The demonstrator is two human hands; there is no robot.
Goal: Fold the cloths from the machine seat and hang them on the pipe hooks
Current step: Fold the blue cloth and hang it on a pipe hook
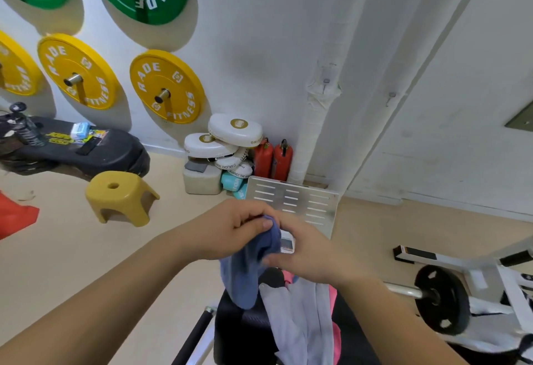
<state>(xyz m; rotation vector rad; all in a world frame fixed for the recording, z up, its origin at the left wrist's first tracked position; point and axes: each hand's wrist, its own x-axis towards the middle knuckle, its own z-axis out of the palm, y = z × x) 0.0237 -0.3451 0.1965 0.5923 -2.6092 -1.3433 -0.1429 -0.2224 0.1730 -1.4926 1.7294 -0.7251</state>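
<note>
Head view: the left hand (pixel 230 227) pinches the top of a blue cloth (pixel 245 275) between thumb and curled fingers. The right hand (pixel 308 252) grips its near edge with bent fingers. The cloth hangs above a black machine seat (pixel 239 335), which holds a pale grey cloth (pixel 300 318) and a pink cloth (pixel 335 333). Beyond, a white pipe (pixel 313 128) carries a small hook (pixel 326 84).

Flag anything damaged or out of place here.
Pipe wrap is torn and ragged around its hook. Grey cloth and pink cloth lie crumpled, unfolded, on the machine seat. Left hand and right hand grip the blue cloth.
</note>
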